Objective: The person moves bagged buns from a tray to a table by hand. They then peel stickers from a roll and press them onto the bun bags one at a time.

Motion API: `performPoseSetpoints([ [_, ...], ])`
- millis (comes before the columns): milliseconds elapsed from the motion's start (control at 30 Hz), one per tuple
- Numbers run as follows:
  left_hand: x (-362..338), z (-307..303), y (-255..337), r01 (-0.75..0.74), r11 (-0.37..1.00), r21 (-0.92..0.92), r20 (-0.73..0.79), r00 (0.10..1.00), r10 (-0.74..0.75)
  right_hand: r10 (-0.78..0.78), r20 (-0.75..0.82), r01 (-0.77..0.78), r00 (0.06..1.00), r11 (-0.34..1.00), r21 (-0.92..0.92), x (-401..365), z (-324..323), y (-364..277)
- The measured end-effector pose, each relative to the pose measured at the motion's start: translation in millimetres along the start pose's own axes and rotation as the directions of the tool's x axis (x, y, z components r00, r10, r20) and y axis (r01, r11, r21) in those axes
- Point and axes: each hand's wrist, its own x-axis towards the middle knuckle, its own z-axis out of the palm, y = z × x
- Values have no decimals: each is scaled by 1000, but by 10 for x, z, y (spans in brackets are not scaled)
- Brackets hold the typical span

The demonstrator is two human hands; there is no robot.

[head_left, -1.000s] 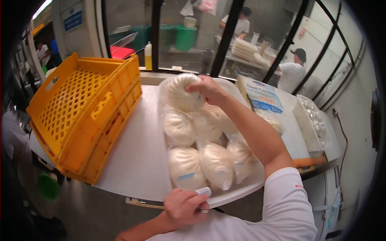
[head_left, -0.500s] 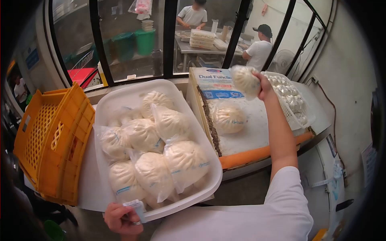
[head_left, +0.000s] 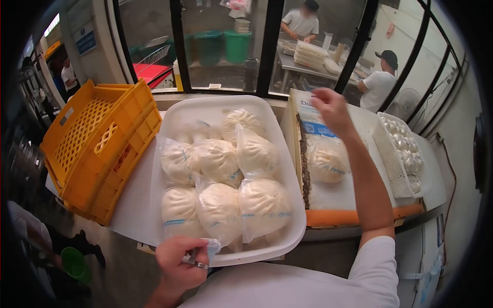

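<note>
My left hand (head_left: 182, 262) is closed at the near edge of a white plastic tub (head_left: 295, 233). Between its fingers is a small strip of printed labels (head_left: 211, 246). The tub holds several large steamed buns (head_left: 218, 161) in clear bags with blue print. My right hand (head_left: 331, 110) is raised over the cardboard box with its fingers curled together. Whether anything small is in them I cannot make out. Below that hand, another bagged bun (head_left: 327, 161) sits on the box, partly behind my wrist.
Stacked orange crates (head_left: 102, 149) stand left of the tub. A white basket (head_left: 387, 159) of wrapped items is at the right. The cardboard box (head_left: 303, 174) has an orange front edge (head_left: 334, 216). Two people work behind the window, and a green bucket (head_left: 76, 264) is at lower left.
The bagged bun that was in my right hand is out of it and I cannot see where it lies. The view has swung left. My left hand still holds the label strip.
</note>
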Motion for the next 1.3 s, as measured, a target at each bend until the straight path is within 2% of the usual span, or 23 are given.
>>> performPoseSetpoints([
  [33, -16, -37, 10, 31, 999, 12, 28, 999, -31, -65, 159, 69, 985, 997, -17, 47, 272, -342],
  [67, -28, -54, 2, 31, 1000, 3, 25, 999, -31, -42, 294, 34, 955, 999, 31, 135, 586, -490],
  [100, -38, -62, -7, 31, 999, -7, 19, 999, -31, 66, 433, -59, 899, 998, -29, 225, 880, -610],
  [167, -40, -77, -26, 6, 1000, -21, 2, 1000, -6, 316, 502, -143, 805, 925, -353, 427, 1480, -596],
  [267, -18, -105, -99, -66, 996, -60, -12, 998, 65, 429, 618, 24, 658, 809, -588, 591, 1940, -464],
  [400, -36, -112, -221, -131, 983, -132, -36, 991, 127, 451, 690, -89, 566, 866, -493, 681, 1952, -454],
  [433, -22, -120, -235, -143, 980, -141, -35, 990, 139, 462, 708, -179, 534, 880, -439, 741, 1975, -410],
  [533, 5, -146, -243, -140, 975, -171, 9, 990, 144, 300, 814, -350, 498, 928, -128, 699, 1965, -399],
  [633, 40, -160, -238, -138, 976, -169, 44, 988, 147, 319, 802, -235, 505, 945, -227, 565, 1929, -599],
  [733, 106, -214, -148, -101, 979, -177, 103, 987, 121, 201, 688, -150, 697, 979, -135, 437, 1914, -511],
  [833, 109, -206, -75, -36, 988, -147, 121, 991, 54, 146, 769, -184, 622, 982, -37, 401, 1863, -436],
  [900, 29, -142, -115, -48, 995, -87, 78, 995, 55, 154, 724, -228, 672, 974, 4, 441, 1893, -326],
  [967, 30, -143, -63, -15, 989, -149, 88, 996, 28, 170, 642, -345, 748, 926, 156, 445, 1732, -365],
  [1000, 32, -154, -29, 10, 985, -171, 86, 996, 5, 172, 607, -384, 776, 892, 238, 447, 1642, -369],
  [1033, 25, -146, -8, 42, 989, -144, 84, 996, -30, 76, 559, -391, 826, 792, 470, 475, 1534, -334],
  [1067, 20, -136, 9, 52, 990, -131, 87, 995, -41, -7, 486, -369, 874, 642, 672, 517, 1410, -306],
  [1133, 15, -122, 38, 80, 991, -103, 91, 993, -71, -93, 374, -316, 923, 373, 873, 497, 889, -467],
  [1167, 26, -122, 67, 73, 994, -81, 97, 993, -65, -10, 397, -366, 918, 362, 857, 488, 540, -413],
  [1200, 43, -125, 95, 66, 996, -58, 102, 993, -60, 128, 285, -312, 950, 377, 872, 321, 200, -557],
  [1233, 48, -120, 107, 60, 998, -36, 103, 993, -56, 214, 285, -348, 935, 383, 856, 284, -124, -432],
  [1267, 35, -107, 97, 61, 997, -45, 96, 994, -57, 308, 164, -289, 937, 425, 858, 200, -443, -303],
  [1300, 15, -94, 76, 62, 997, -54, 90, 994, -57, 285, 162, -274, 945, 416, 867, 36, -798, -180],
])
